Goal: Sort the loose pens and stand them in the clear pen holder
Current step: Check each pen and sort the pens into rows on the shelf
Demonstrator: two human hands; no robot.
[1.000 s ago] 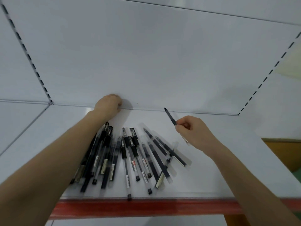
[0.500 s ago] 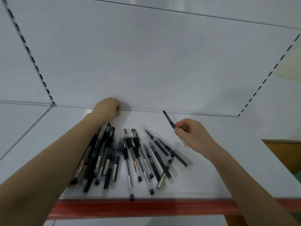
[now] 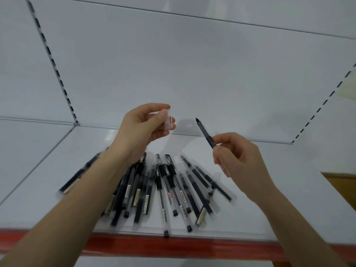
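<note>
Several loose black and clear pens (image 3: pixel 163 187) lie fanned out on the white shelf (image 3: pixel 260 189), tips pointing toward the back. My right hand (image 3: pixel 238 160) pinches one dark pen (image 3: pixel 205 132), its tip pointing up and left above the shelf. My left hand (image 3: pixel 144 126) is raised above the pile and pinches a small clear cap-like piece (image 3: pixel 168 122) between thumb and fingers. The two hands are apart, with the clear piece left of the pen's tip. No clear pen holder shows in the head view.
The shelf has a white back wall (image 3: pixel 192 64) with slotted uprights at left (image 3: pixel 52 60) and right (image 3: pixel 325 101). A red front edge (image 3: pixel 173 245) runs below the pens. One pen end (image 3: pixel 166 233) overhangs that edge. A brown surface (image 3: pixel 342 180) shows at the far right.
My left hand has lifted off the shelf's back corner and now holds a small clear piece in the air. My right hand has risen slightly with its pen.
</note>
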